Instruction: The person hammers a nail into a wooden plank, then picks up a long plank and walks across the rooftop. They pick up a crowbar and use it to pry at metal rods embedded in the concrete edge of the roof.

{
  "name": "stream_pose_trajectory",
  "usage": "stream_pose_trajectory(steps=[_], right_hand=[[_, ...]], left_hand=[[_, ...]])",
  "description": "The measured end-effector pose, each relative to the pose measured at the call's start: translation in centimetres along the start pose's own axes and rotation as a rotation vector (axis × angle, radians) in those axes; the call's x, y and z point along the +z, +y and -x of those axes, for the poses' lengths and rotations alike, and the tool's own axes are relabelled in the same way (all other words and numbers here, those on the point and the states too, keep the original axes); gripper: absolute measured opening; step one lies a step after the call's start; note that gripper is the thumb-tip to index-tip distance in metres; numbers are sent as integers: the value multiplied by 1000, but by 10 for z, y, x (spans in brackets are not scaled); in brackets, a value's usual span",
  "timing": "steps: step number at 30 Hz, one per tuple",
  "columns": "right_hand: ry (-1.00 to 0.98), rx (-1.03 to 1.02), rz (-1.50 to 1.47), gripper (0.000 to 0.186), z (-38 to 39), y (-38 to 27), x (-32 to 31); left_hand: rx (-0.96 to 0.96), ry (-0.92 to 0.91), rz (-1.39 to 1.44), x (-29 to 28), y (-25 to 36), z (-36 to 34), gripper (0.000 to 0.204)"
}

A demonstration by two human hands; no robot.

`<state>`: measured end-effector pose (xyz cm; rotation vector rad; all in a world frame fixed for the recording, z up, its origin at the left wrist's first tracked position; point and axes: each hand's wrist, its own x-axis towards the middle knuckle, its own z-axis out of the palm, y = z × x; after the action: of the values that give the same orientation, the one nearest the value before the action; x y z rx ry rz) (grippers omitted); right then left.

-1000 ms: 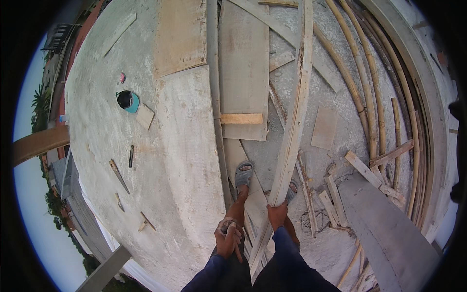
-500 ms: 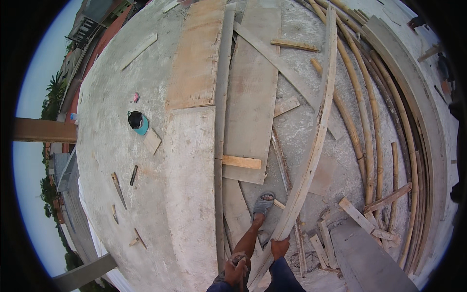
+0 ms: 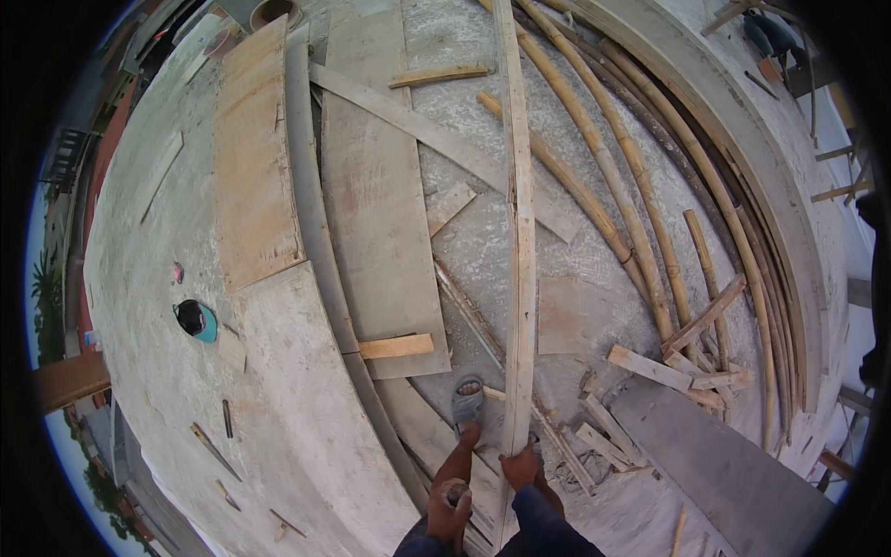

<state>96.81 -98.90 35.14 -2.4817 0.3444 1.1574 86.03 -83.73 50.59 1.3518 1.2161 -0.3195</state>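
Observation:
A long pale wooden beam stretches from the far edge of the view to my body. My right hand is closed around its near part. To the left, my left hand is closed on a dark, rounded thing that I cannot make out; it stays apart from the beam. Beside the beam, my left foot in a grey sandal stands near a short wood strip. The beam's nearest end is lost between my dark sleeves.
Plywood panels and a raised board edge lie left of the beam. Bamboo poles curve along the right, near scrap wood and a grey board. A teal cap, a handsaw and small tools rest at left.
My view has turned, so the floor and panels appear shifted left and the beam looks nearly upright in the picture. Both hands keep their hold.

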Motion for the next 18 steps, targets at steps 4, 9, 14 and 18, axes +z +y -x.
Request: stream_pose_trajectory(steps=[4,9,14,18], right_hand=[[29,-11,34,92,-18,-22,-21],[65,-21,61,91,-49,-41,-55],[101,4,173,92,-89,-40,-94],[137,27,177,95,-119,-35,-123]], left_hand=[[-39,-49,20,-2,10,-7,31],[255,10,-224,-4,30,-20,33],[197,-4,-150,-12,49,-27,43],[45,-51,-230,-22,53,-13,41]])
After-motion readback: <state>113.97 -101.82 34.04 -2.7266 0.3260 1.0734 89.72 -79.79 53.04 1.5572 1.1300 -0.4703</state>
